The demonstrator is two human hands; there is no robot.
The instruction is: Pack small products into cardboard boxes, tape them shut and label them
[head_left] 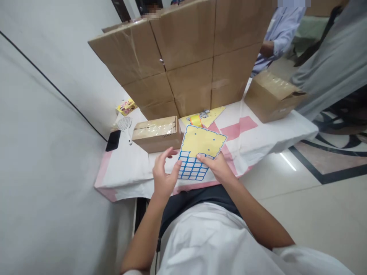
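Here you are in a loose white shirt (212,236), soft creases running across the front, its right sleeve (304,259) ending around your elbow. Past the hem come your dark trousers (200,195), and your left hand (165,173) and right hand (218,166) are both bare.

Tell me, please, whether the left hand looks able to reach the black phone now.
Probably yes, perhaps with a stretch: the left hand is open, and the way to the phone runs over tablecloth, in front of the nearer cardboard box.

No legible text, blurred lettering on yellow box (126,107), tiny marks on carton (156,142)
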